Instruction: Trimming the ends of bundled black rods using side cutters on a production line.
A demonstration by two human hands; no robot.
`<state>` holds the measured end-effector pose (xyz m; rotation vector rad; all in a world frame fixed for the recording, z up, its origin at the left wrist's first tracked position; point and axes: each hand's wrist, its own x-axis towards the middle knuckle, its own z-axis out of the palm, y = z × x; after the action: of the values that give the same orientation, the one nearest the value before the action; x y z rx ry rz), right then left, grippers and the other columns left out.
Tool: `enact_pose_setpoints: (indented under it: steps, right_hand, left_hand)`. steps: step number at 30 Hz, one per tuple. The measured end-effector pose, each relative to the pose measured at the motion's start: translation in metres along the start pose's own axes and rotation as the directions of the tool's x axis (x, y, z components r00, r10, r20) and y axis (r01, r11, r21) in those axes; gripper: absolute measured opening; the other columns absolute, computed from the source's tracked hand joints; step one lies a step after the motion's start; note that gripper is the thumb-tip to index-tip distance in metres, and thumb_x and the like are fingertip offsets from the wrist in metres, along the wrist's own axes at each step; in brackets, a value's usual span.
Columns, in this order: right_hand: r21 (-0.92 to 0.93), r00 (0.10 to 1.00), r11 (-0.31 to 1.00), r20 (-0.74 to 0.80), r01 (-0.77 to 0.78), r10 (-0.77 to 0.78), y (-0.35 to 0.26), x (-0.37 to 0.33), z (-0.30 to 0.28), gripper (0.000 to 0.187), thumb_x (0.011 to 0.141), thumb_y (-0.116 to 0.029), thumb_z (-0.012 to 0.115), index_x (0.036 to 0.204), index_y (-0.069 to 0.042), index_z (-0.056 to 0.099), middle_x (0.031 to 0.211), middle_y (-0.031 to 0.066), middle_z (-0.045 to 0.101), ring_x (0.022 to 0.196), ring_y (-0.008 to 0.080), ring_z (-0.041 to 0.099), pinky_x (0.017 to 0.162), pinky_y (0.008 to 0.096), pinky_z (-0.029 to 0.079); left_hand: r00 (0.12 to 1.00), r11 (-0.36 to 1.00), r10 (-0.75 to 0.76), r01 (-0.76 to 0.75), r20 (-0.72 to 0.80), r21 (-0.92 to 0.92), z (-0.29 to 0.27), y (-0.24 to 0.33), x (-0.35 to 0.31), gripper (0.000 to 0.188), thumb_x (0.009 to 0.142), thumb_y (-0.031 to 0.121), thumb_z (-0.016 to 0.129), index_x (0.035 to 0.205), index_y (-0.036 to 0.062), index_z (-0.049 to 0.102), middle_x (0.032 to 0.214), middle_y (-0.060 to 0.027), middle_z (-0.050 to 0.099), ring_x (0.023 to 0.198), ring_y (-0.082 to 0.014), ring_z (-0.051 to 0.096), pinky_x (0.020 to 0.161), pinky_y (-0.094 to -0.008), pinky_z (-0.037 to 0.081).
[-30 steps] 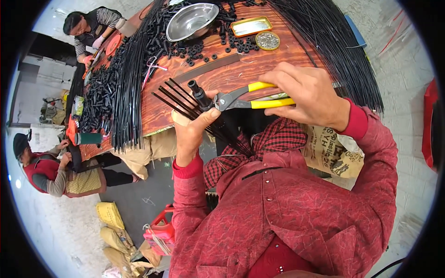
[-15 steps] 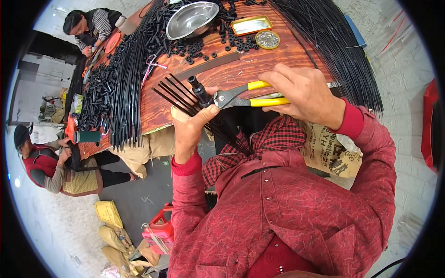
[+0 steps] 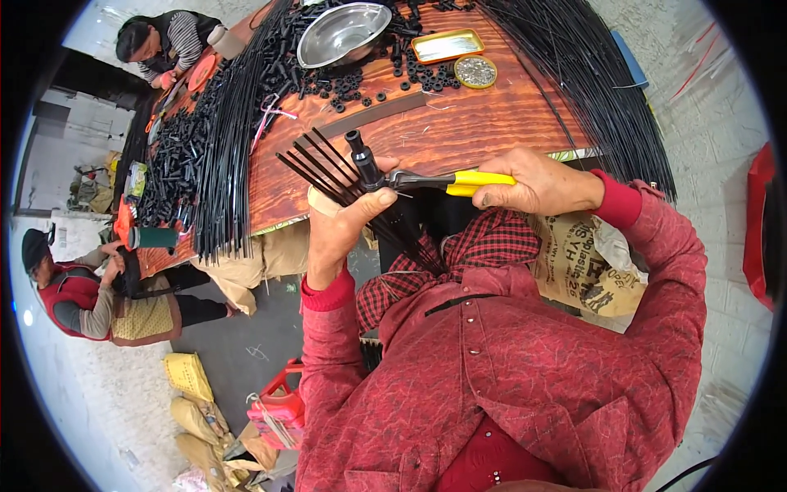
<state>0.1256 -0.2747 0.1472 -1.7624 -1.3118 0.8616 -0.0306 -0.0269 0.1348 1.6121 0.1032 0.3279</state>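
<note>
A tan printed sack (image 3: 586,266) hangs just below the wooden table's (image 3: 459,135) near edge, creased, with dark lettering. Yellow sacks (image 3: 193,394) lie heaped on the floor well below the table's left end, beside a red container (image 3: 279,410).

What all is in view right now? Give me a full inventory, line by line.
Black thin rods: a handful, fanned out, in the left hand.
Black cylindrical fitting: one, at the plier jaws.
Yellow-handled pliers: one, in the right hand.
Wooden table: one, reddish brown, ahead.
Steel bowl: one, silver, far table end.
Yellow tray: one, right of the bowl.
Round tin: one, beside the tray.
Small black parts: many, scattered on the table.
Long black rods: many, draped over both table sides.
Co-workers: two, far left.
Left hand: grips rods.
Right hand: squeezes pliers.
</note>
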Motion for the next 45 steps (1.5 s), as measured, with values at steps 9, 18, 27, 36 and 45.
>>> enact_pose_setpoints:
  steps: [9,18,27,36,45]
  right_hand:
    - [0.461,0.929,0.813,0.273,-0.355,0.25,-0.012,-0.005,0.002,0.049,0.1,-0.044,0.051,0.1,0.004,0.061,0.06,-0.0006,0.051,0.047,0.0062,0.048,0.043,0.0212,0.04]
    - [0.27,0.992,0.959,0.109,-0.087,0.06,-0.002,0.003,0.005,0.033,0.101,-0.02,0.051,0.126,0.001,0.056,0.09,0.0058,0.068,0.067,0.0086,0.062,0.063,0.0246,0.052]
    - [0.146,0.988,0.989,0.153,-0.023,0.0,-0.007,0.013,-0.004,0.038,0.096,-0.008,0.052,0.133,0.001,0.052,0.104,0.0094,0.068,0.081,0.0143,0.065,0.075,0.0284,0.054]
    - [-0.391,0.986,0.906,0.04,0.164,-0.161,-0.016,0.016,-0.014,0.049,0.084,-0.003,0.056,0.133,-0.004,0.055,0.121,0.0177,0.065,0.106,0.0379,0.064,0.087,0.0453,0.051]
    - [-0.552,0.936,0.794,-0.064,0.255,-0.345,-0.013,0.015,-0.01,0.051,0.078,0.0,0.057,0.128,-0.008,0.058,0.092,0.0202,0.068,0.082,0.0396,0.065,0.068,0.0478,0.051]
  left_hand:
    - [0.999,0.993,-0.049,0.047,-0.014,-0.112,-0.014,-0.014,0.0,0.051,0.072,0.005,0.082,0.119,-0.0017,0.065,0.107,-0.0082,0.07,0.091,-0.0133,0.065,0.083,-0.0289,0.053]
    - [0.997,0.994,-0.066,0.062,-0.041,-0.093,-0.007,-0.008,0.0,0.055,0.072,0.005,0.083,0.123,-0.0014,0.064,0.098,-0.0042,0.069,0.089,-0.0116,0.063,0.081,-0.0256,0.051]
    - [0.996,0.999,-0.038,0.039,-0.084,0.013,-0.007,-0.008,0.0,0.046,0.071,0.006,0.082,0.116,0.0015,0.069,0.094,-0.0015,0.067,0.085,-0.01,0.061,0.079,-0.0247,0.049]
    - [0.992,0.996,-0.076,0.08,-0.106,0.035,-0.003,-0.002,0.0,0.045,0.071,0.006,0.083,0.114,0.0007,0.069,0.093,-0.0003,0.067,0.083,-0.0088,0.059,0.077,-0.0235,0.048]
    - [0.99,0.997,-0.075,0.078,-0.123,0.016,0.002,0.004,0.0,0.043,0.073,0.002,0.082,0.114,-0.0001,0.069,0.096,-0.0026,0.069,0.084,-0.009,0.062,0.078,-0.0235,0.05]
